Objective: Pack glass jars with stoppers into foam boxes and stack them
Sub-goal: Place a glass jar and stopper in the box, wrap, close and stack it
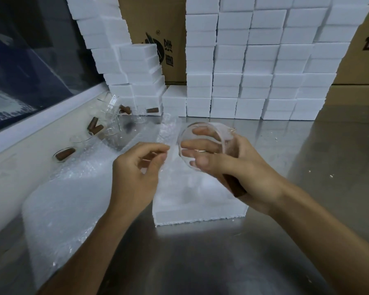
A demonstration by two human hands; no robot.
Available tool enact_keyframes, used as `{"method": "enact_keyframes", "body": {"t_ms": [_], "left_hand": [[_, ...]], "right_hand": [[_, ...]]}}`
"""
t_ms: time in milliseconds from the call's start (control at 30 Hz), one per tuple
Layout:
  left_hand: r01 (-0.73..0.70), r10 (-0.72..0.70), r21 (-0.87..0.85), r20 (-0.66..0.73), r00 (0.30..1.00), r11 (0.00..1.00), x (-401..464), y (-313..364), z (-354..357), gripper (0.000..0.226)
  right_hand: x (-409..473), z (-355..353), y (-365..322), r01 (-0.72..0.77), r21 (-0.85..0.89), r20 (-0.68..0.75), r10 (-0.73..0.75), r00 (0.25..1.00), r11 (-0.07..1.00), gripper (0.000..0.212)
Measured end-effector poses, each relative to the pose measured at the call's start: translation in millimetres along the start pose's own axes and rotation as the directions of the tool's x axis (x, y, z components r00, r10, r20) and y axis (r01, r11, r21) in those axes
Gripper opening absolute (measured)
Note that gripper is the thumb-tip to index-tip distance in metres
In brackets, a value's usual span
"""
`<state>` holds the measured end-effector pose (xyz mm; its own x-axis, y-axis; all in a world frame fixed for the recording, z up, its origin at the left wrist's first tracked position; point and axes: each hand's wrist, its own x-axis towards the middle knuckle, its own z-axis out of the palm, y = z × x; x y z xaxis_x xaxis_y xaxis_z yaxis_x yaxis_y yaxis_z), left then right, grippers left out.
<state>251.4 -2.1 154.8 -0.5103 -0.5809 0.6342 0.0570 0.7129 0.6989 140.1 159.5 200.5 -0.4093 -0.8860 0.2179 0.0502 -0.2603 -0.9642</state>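
My right hand (226, 165) grips a clear glass jar (202, 135) with its round bottom turned toward me; a brown stopper (234, 186) sticks out of the jar under my palm. Directly below lies a white foam box half (196, 201) on the metal table. My left hand (136, 167) hovers just left of the jar with its fingers curled, thumb and forefinger close together; I cannot tell whether it pinches anything. More glass jars (113, 111) and brown stoppers (94, 126) lie at the back left on bubble wrap.
Stacks of white foam boxes (254, 67) form a wall at the back, with cardboard cartons (158, 39) behind them. A sheet of bubble wrap (73, 192) covers the table's left side. A white ledge (30, 128) and dark window run along the left.
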Motion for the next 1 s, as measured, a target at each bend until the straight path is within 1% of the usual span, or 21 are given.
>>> {"method": "enact_keyframes", "body": {"t_ms": [67,167,233,267,300,367,400,433,467,533,567,633,667,733,800,833,900,1000], "left_hand": [[-0.076,0.076,0.088,0.010,0.997,0.993,-2,3,1,0.015],[-0.195,0.205,0.216,-0.025,0.978,0.957,-6,10,2,0.017],[-0.248,0.268,0.256,-0.048,0.962,0.934,-7,13,2,0.021],[-0.260,0.285,0.264,-0.062,0.957,0.929,-8,13,3,0.021],[-0.261,0.290,0.269,-0.073,0.954,0.927,-8,13,4,0.020],[-0.240,0.274,0.276,-0.091,0.957,0.931,-9,11,5,0.023],[-0.224,0.259,0.272,-0.097,0.961,0.936,-9,11,5,0.026],[-0.209,0.242,0.262,-0.103,0.965,0.942,-9,11,5,0.029],[-0.193,0.225,0.248,-0.108,0.968,0.949,-9,11,4,0.031],[-0.183,0.210,0.219,-0.107,0.972,0.959,-8,12,3,0.035],[-0.193,0.216,0.207,-0.098,0.971,0.959,-7,11,2,0.036],[-0.211,0.230,0.185,-0.089,0.969,0.960,-7,11,2,0.035],[-0.204,0.222,0.172,-0.095,0.970,0.964,-7,11,1,0.032],[-0.143,0.163,0.153,-0.127,0.978,0.978,-6,12,-1,0.028],[-0.065,0.086,0.150,-0.139,0.987,0.987,-4,11,-2,0.028],[-0.048,0.067,0.152,-0.124,0.990,0.987,-4,10,-3,0.031],[-0.083,0.095,0.164,-0.062,0.994,0.983,-4,11,-3,0.041],[-0.200,0.186,0.196,0.090,0.978,0.960,-5,13,-3,0.052]], "right_hand": [[0,6,2,-0.032,0.174,0.032,0.027,0.999,0.984,0.057],[0,15,7,-0.066,0.356,0.047,0.053,0.997,0.932,0.042],[2,19,12,-0.094,0.446,0.014,0.098,0.995,0.890,0.047],[2,20,14,-0.102,0.474,-0.004,0.118,0.993,0.875,0.049],[3,22,16,-0.108,0.484,-0.015,0.132,0.991,0.868,0.043],[4,23,19,-0.135,0.475,-0.027,0.168,0.985,0.869,0.021],[5,23,21,-0.161,0.465,-0.036,0.201,0.979,0.870,0.015],[5,22,24,-0.190,0.452,-0.053,0.239,0.970,0.871,0.018],[5,21,26,-0.218,0.444,-0.074,0.278,0.958,0.869,0.026],[6,19,31,-0.266,0.433,-0.105,0.342,0.934,0.861,0.049],[6,19,33,-0.278,0.424,-0.110,0.354,0.929,0.862,0.059],[7,18,36,-0.288,0.385,-0.098,0.350,0.932,0.877,0.068],[7,18,37,-0.288,0.357,-0.092,0.341,0.936,0.889,0.069],[8,15,39,-0.275,0.309,-0.097,0.318,0.943,0.910,0.068],[8,12,41,-0.256,0.333,-0.087,0.300,0.950,0.907,0.068],[9,12,42,-0.252,0.359,-0.069,0.295,0.953,0.899,0.067],[9,12,42,-0.251,0.391,-0.033,0.286,0.958,0.886,0.067],[8,12,42,-0.267,0.424,0.002,0.293,0.956,0.865,0.061]]}}
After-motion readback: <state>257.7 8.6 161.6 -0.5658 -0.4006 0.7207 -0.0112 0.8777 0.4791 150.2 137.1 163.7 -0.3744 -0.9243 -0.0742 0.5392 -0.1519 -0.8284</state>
